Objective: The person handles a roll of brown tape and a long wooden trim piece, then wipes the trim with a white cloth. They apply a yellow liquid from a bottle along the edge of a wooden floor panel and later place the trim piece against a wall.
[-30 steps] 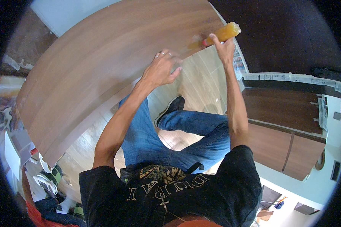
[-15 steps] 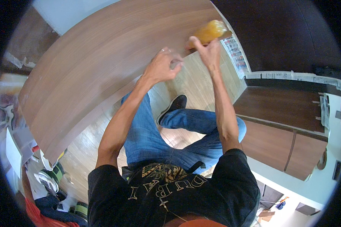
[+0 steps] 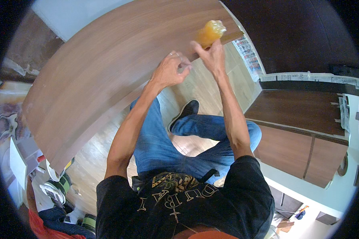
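My right hand (image 3: 212, 55) is closed around a clear plastic bottle (image 3: 210, 33) with yellow-orange contents. The bottle is tilted, its rounded shiny end pointing up and away; its other end is hidden by the hand. Both are at the long edge of a wood-grain panel (image 3: 107, 59), near the panel's right end. To the left, my left hand (image 3: 169, 71) is by the same edge. Its fingers are curved and slightly blurred, with the thumb apart from them, and I see nothing between them.
Below the panel edge lies a wooden floor (image 3: 197, 85), with my shoe (image 3: 189, 109) on it. Dark cabinetry (image 3: 295, 40) edged with taped paper (image 3: 307, 77) stands right. At lower left are a person's red sleeve (image 3: 40, 225) and green-and-black items (image 3: 64, 183).
My right hand and the bottle have moved slightly left along the panel edge. My left hand has stayed almost where it was. The whole view has shifted a little.
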